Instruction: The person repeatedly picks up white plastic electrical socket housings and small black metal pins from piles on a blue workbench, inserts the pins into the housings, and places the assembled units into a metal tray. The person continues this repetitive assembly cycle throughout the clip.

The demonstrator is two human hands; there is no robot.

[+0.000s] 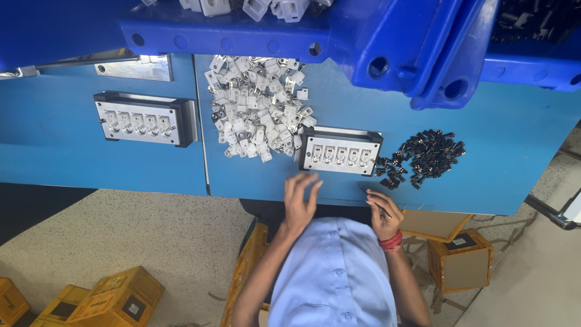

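My left hand (pixel 301 203) hovers over the blue table's front edge (pixel 254 184), fingers apart and nothing visible in it, just below a black-framed metal fixture (pixel 339 151) with a row of several small sockets. My right hand (pixel 384 215), with a red band at the wrist, grips a thin dark tool (pixel 372 197) that points up-left toward the fixture. A pile of small white and metal parts (pixel 257 109) lies left of and behind the fixture. To the fixture's right is a heap of small black parts (pixel 423 157).
A second, similar fixture (pixel 144 118) sits on the table's left section. Blue plastic crates (pixel 375 42) overhang the back of the table. Yellow crates (pixel 115 300) and a cardboard box (pixel 463 260) stand on the speckled floor below.
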